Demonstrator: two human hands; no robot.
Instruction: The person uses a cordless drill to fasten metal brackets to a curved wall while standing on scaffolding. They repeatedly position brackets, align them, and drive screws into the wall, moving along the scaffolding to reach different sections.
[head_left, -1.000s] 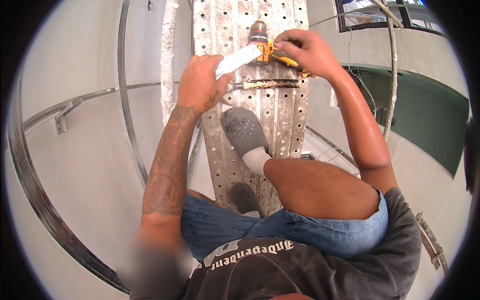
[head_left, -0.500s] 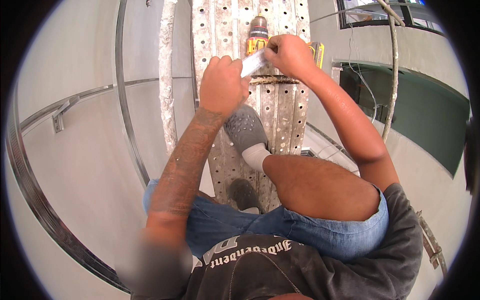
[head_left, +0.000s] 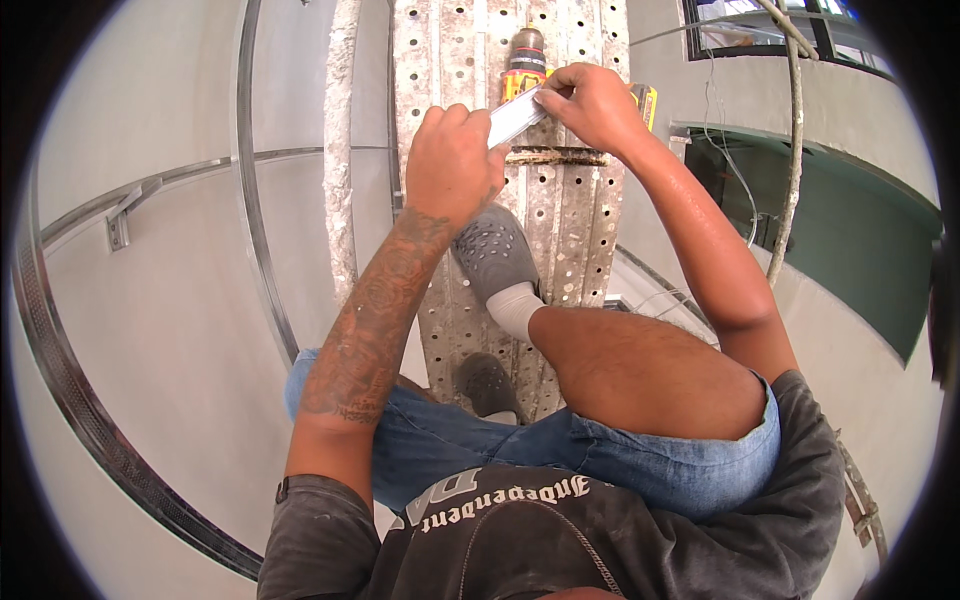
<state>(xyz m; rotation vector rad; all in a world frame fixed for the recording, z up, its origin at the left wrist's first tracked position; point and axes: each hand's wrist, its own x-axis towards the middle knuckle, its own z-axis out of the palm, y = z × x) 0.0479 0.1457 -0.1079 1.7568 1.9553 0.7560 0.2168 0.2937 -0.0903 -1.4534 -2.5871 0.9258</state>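
Your left hand (head_left: 450, 165) has its grip closed on the near end of a pale strip (head_left: 516, 117), held above the perforated plank (head_left: 572, 222); picking it up looks done, further progress unclear. Beyond lies the drill (head_left: 527, 62), unheld. Your right hand (head_left: 597, 108) pinches the strip's far end.

shiny metal strips (head_left: 247, 170) stand by a pale grey wall (head_left: 165, 330) on the left. a dark-framed window (head_left: 740, 30) and green wall (head_left: 855, 245) are on the right.

Single head view: fisheye, left of worn pair. Faces down over shirt (head_left: 640, 535) toward left hand (head_left: 450, 165), right hand (head_left: 600, 112), perforated plank (head_left: 575, 225). Close range.
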